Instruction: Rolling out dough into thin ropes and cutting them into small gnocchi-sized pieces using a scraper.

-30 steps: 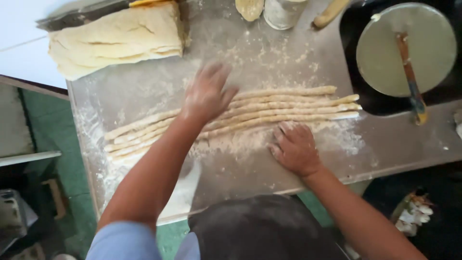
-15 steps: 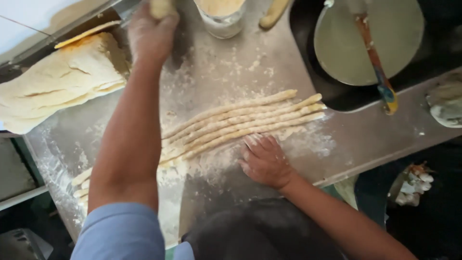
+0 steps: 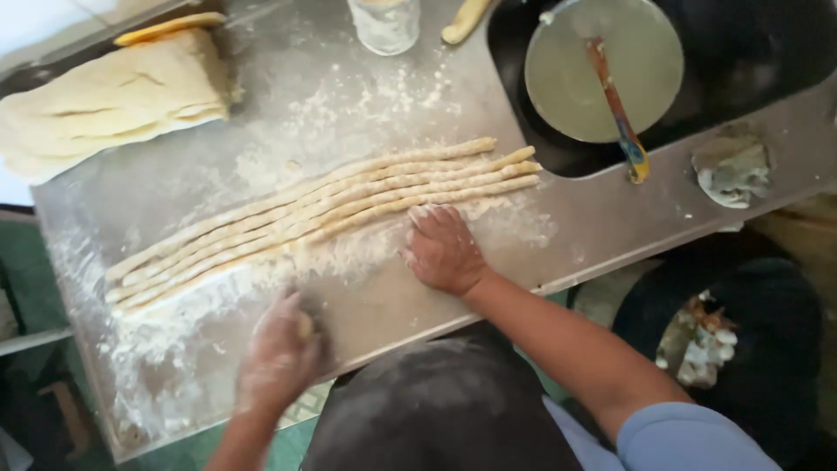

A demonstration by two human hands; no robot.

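Several long thin dough ropes [image 3: 323,209] lie side by side, slanting across a floured metal table [image 3: 174,201]. My right hand [image 3: 440,251] rests flat on the flour, with its fingertips against the nearest rope. Blurred near the table's front edge, my left hand [image 3: 279,358] has its fingers curled around a small yellowish dough lump [image 3: 305,325]. It stays clear of the ropes, over a thick patch of flour.
A stack of folded dough sheets [image 3: 113,96] sits at the back left. A glass jar [image 3: 384,22] and a pale stick-shaped piece [image 3: 466,17] stand at the back. A round metal lid [image 3: 602,74] with a long-handled tool [image 3: 619,113] covers a dark basin on the right.
My left hand has come back from the far edge of the table to the front edge, now curled around a small lump. My right hand stays by the ropes.
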